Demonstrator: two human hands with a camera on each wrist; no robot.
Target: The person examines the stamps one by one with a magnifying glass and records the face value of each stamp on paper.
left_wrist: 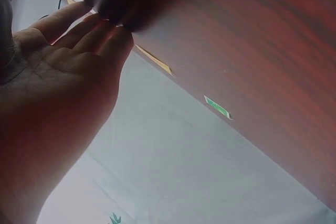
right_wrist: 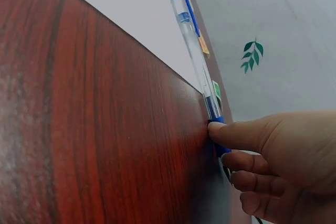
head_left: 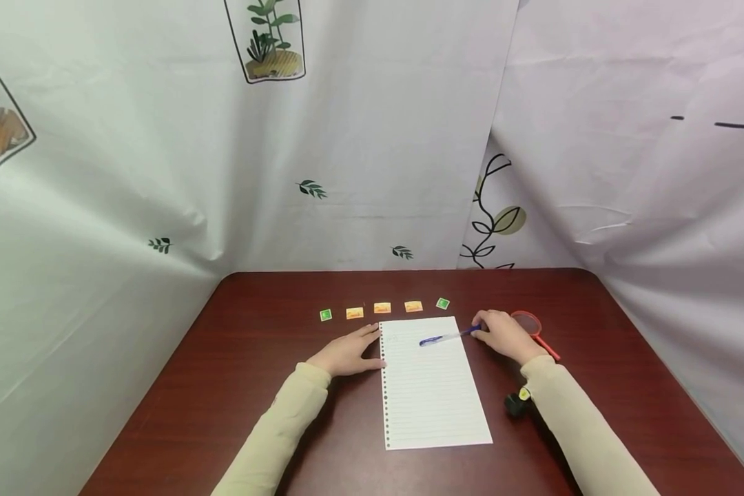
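A blue pen with a clear barrel [right_wrist: 195,53] is pinched between the thumb and fingers of my right hand [head_left: 505,335]. Its clipped end points left and overlaps the upper right part of a lined, hole-punched sheet of paper [head_left: 434,399]. My left hand [head_left: 347,353] lies at the sheet's left edge with fingers extended, the thumb touching the punched margin. In the left wrist view the left palm [left_wrist: 58,82] shows, its fingers straight and holding nothing.
Beyond the sheet runs a row of small stickers: a green one [head_left: 325,315] at each end, orange ones [head_left: 381,308] between. A red magnifying glass [head_left: 536,334] lies behind the right hand. A small black object [head_left: 517,405] sits near the right sleeve. A white printed curtain [head_left: 372,138] surrounds the table.
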